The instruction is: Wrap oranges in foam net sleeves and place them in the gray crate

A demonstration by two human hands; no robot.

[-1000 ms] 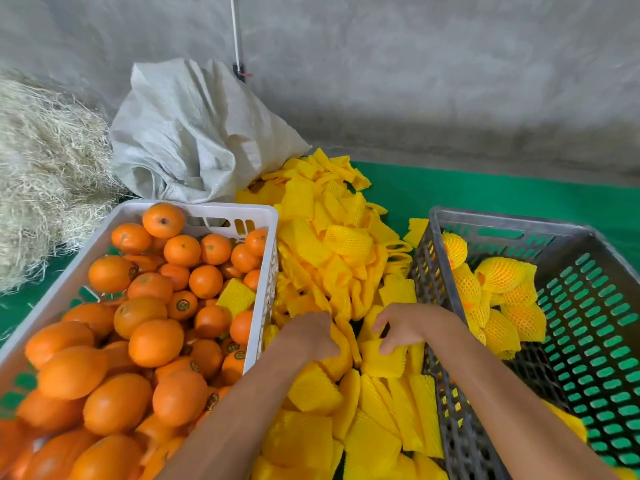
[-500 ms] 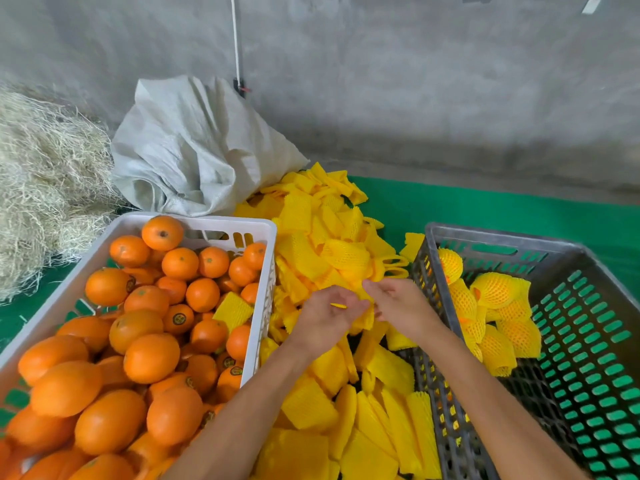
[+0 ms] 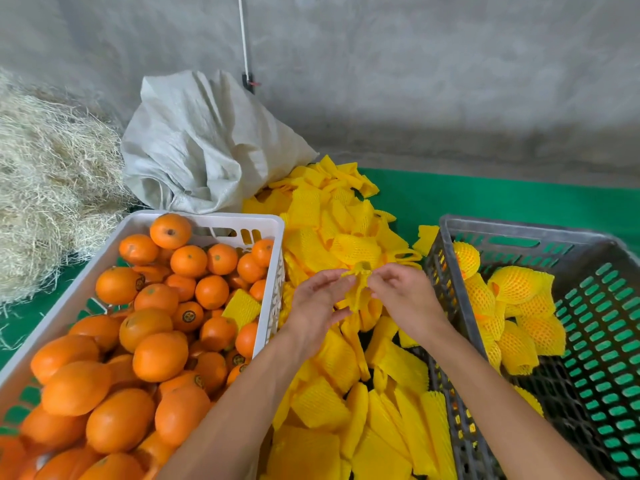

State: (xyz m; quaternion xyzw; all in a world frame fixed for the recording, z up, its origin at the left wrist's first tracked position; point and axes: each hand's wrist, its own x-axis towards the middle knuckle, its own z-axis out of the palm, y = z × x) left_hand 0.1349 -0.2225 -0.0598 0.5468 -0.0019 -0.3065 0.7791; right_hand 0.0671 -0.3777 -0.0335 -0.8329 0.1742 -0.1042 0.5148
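Between my two hands hangs one yellow foam net sleeve, raised above the pile of sleeves. My left hand pinches its left edge with the fingertips. My right hand pinches its right edge. Bare oranges fill the white crate on the left. The gray crate on the right holds several wrapped oranges along its left side.
A gray woven sack leans against the concrete wall behind the white crate. Dry straw is heaped at the far left. Green matting covers the floor. Loose sleeves spread between the two crates.
Both hands lifted off the pile, came together and rose with one sleeve pinched between them. The camera tilted up a little.
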